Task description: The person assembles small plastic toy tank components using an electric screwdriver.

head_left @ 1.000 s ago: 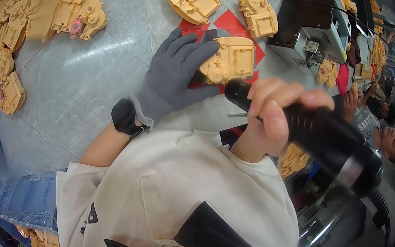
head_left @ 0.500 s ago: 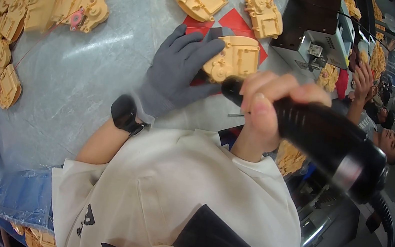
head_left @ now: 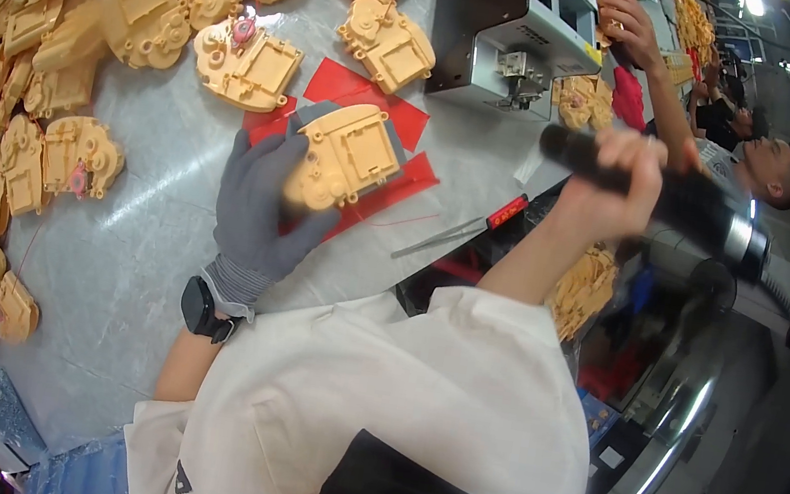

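Observation:
My left hand (head_left: pixel 258 200), in a grey glove, is closed round the left edge of a tan plastic housing (head_left: pixel 353 152). This housing has moulded gears and a rectangular recess on its upper face. Under it shows part of a grey block (head_left: pixel 390 150), with red sheets (head_left: pixel 393 186) on the table around it. Off to the right, my bare right hand (head_left: pixel 626 184) grips a black corded electric screwdriver (head_left: pixel 698 209), held in the air apart from the housing. Its tip points left and is blurred.
Many tan housings (head_left: pixel 145 10) lie piled at the left and far side of the grey table (head_left: pixel 150 263). A black and silver machine (head_left: pixel 486 27) stands at the far right. A red-handled tool (head_left: pixel 506 212) lies near the table edge. Another person's hand (head_left: pixel 633 28) is beyond the machine.
The electric screwdriver has drawn away from the housing toward the right in my right hand. My left hand still holds the housing. The whole view has shifted, showing more of the pile.

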Motion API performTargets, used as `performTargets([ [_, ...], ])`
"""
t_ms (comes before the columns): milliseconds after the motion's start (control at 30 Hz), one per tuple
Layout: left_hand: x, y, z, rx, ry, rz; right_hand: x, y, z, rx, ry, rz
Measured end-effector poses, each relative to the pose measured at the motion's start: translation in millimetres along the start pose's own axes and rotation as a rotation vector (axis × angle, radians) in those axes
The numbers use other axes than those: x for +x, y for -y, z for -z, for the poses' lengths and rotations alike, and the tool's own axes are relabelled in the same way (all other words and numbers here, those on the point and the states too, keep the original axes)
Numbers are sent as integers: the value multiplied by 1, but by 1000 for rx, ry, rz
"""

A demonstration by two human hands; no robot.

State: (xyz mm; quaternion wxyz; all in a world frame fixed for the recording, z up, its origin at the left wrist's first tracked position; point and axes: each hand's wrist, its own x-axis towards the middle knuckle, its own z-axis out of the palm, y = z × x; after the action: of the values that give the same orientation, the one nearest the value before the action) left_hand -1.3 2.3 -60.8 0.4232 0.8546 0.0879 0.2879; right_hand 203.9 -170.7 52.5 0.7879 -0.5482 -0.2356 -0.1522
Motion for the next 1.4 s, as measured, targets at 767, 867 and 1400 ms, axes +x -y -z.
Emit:
performTargets([
  [767,2,3,4,-21,1,94,-69,4,-111,24,553,-157],
  [867,0,2,7,-22,-4,73,-70,-2,-118,-32,530,-116],
  [1400,-3,6,9,-46,20,119,-78,-25,-128,180,512,-225],
])
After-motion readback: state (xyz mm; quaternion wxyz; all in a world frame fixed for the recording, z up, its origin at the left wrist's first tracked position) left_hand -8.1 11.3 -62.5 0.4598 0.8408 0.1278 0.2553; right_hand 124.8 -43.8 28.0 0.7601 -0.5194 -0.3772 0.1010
